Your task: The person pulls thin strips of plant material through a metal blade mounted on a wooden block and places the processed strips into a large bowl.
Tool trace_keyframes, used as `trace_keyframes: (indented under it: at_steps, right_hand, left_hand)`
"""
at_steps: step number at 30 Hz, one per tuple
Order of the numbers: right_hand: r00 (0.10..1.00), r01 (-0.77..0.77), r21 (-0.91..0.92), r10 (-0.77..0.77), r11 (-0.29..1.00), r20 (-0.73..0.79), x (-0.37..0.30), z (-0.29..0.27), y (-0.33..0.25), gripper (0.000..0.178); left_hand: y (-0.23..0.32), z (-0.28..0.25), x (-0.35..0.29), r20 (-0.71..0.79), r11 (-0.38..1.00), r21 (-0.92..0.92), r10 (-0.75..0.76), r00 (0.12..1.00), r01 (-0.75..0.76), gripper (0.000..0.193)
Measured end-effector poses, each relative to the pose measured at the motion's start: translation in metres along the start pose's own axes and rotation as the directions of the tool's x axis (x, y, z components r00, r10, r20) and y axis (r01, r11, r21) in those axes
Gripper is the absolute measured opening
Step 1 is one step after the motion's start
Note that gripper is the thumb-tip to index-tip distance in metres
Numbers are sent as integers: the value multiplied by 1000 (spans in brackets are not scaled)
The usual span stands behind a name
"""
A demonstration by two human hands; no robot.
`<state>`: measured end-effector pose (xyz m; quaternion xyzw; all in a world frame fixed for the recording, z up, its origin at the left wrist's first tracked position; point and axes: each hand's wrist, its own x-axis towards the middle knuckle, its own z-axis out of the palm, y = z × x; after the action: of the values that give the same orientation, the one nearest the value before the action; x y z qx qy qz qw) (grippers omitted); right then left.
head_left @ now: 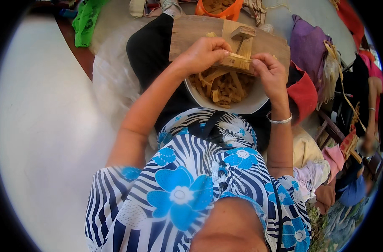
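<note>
A thin pale-yellow strip (240, 56) is stretched between my two hands. My left hand (205, 54) pinches its left end between thumb and fingers, and my right hand (268, 72) pinches the right end. Just beneath the strip is a wooden block (234, 64), fixed on a wooden board (193, 33). A second small wooden block (243, 32) stands farther back on it, with a thin dark bar running between the two. Below the board's near edge, a white basin (255, 108) holds many curled brown-yellow strips (223, 93).
An orange basket (229, 13) with similar pieces stands beyond the board. Purple cloth (305, 44) and red cloth (304, 95) lie to the right. Another person's arm (373, 101) shows at the far right. A green plastic bag (87, 21) is at the upper left.
</note>
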<state>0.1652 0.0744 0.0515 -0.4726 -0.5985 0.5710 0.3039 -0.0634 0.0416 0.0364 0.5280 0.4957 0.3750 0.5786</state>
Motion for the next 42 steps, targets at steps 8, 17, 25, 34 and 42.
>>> trace_keyframes:
  at_steps: [8, 17, 25, 34, 42]
  right_hand:
    - [990, 114, -198, -128, 974, -62, 24, 11, 14, 9]
    - [770, 497, -677, -636, 543, 56, -14, 15, -1, 12]
    - [878, 331, -716, -479, 615, -7, -20, 14, -17, 9]
    - [648, 457, 235, -502, 858, 572, -85, 6, -113, 23]
    - [960, 172, 694, -277, 699, 41, -68, 20, -94, 39]
  left_hand:
    - [-6, -2, 19, -122, 998, 57, 4, 992, 3, 16]
    - [-10, 15, -8, -226, 932, 359, 47, 973, 38, 19]
    - [-11, 47, -24, 124, 995, -48, -85, 989, 92, 23]
    - [154, 25, -99, 199, 780, 399, 439, 876, -482, 13]
    - [100, 54, -49, 132, 868, -446, 307, 942, -220, 38]
